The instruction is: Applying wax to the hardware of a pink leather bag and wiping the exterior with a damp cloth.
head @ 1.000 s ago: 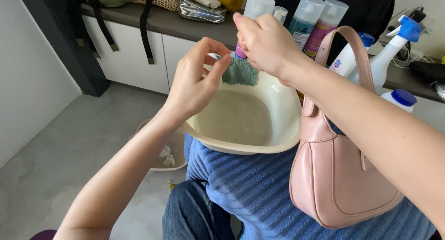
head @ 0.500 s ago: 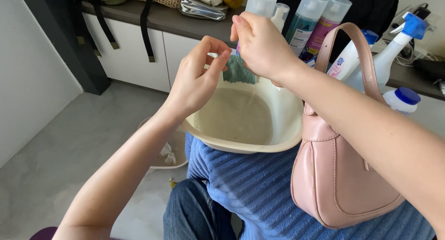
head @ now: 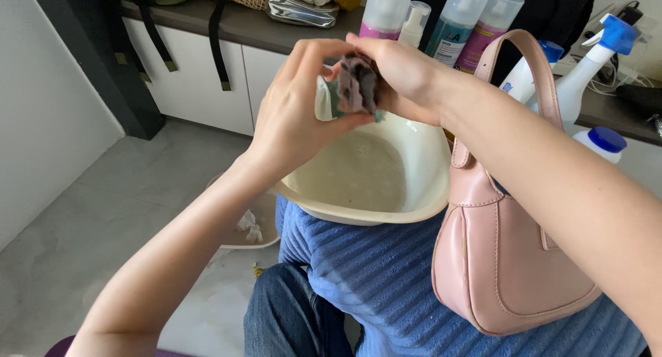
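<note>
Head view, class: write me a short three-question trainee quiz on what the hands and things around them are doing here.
1. True or false: both hands grip the crumpled cloth above the basin.
2. What hangs on the right forearm? A) pink handbag B) wicker basket C) spray bottle
3. Fill in: the basin holds cloudy ____.

Key:
1. True: left hand and right hand both pinch it.
2. A
3. Water

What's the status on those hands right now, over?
Left hand and right hand both gripping a bunched wet cloth. Cloth held above the cream basin of murky water. Pink handbag hangs on the right forearm, clear of the cloth.
</note>
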